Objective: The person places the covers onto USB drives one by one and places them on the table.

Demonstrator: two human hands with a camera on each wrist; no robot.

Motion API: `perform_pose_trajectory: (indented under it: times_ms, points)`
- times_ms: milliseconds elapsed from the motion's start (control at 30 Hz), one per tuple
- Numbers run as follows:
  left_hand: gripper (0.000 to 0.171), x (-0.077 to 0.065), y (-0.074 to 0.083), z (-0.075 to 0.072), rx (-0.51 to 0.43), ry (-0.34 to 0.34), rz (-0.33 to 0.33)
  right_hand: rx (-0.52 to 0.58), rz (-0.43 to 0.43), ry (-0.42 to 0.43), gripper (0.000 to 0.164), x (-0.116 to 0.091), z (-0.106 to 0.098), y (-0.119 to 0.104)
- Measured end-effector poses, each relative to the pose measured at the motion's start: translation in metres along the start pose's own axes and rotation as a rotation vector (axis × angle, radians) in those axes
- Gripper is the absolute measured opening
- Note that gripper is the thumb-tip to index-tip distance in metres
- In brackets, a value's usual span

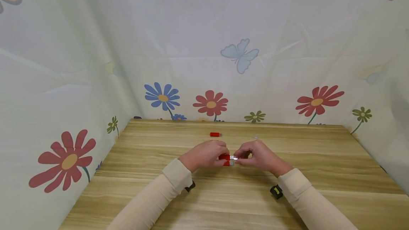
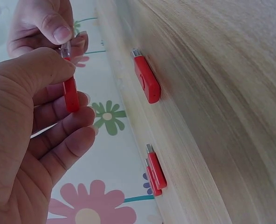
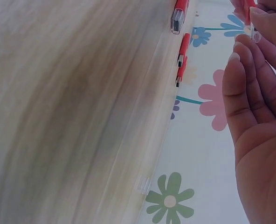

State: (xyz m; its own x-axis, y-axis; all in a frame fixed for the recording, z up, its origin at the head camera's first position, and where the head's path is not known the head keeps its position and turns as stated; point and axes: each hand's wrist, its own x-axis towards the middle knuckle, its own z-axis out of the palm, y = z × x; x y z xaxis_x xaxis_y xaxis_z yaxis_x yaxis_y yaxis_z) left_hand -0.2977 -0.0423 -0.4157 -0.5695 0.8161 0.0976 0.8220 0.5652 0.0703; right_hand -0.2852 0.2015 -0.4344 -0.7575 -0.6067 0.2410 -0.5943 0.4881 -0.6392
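My left hand (image 1: 204, 154) grips a red USB flash drive (image 2: 71, 97) between thumb and fingers, above the table. My right hand (image 1: 260, 156) pinches a small clear cap (image 2: 65, 48) at the drive's connector end. Below the hands, another red flash drive (image 2: 148, 80) lies on the wood, a clear cap (image 3: 177, 23) over its connector. Farther back lie two red flash drives (image 2: 157, 171) side by side, metal plugs bare. In the head view, the left hand partly hides the drive it holds.
Clear caps (image 3: 144, 184) lie near the table's back edge, to the right. The wooden table (image 1: 153, 201) ends at a white curtain (image 1: 179, 20) printed with flowers and butterflies, which also hangs along both sides. A black wrist device (image 1: 276, 191) shows under the right sleeve.
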Motion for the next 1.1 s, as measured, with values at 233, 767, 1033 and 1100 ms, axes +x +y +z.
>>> perform_pose_trajectory:
  times_ms: [233, 767, 1033, 1100]
  points:
    - [0.02, 0.0002, 0.0009, -0.0006, 0.002, 0.011, 0.015, -0.008, -0.012, 0.001, 0.013, 0.0009, -0.0004, -0.0007]
    - [0.022, 0.0018, 0.0025, -0.0012, 0.01, -0.004, 0.007, -0.014, -0.009, -0.009, 0.014, 0.0024, -0.0013, -0.0049]
    - [0.022, 0.0041, 0.0022, 0.001, 0.003, -0.016, -0.002, -0.005, 0.012, -0.004, 0.015, 0.0021, -0.0014, -0.0059]
    - [0.022, 0.0045, 0.0026, 0.0011, 0.0, -0.018, -0.006, -0.007, 0.011, 0.0, 0.015, 0.002, -0.0013, -0.0062]
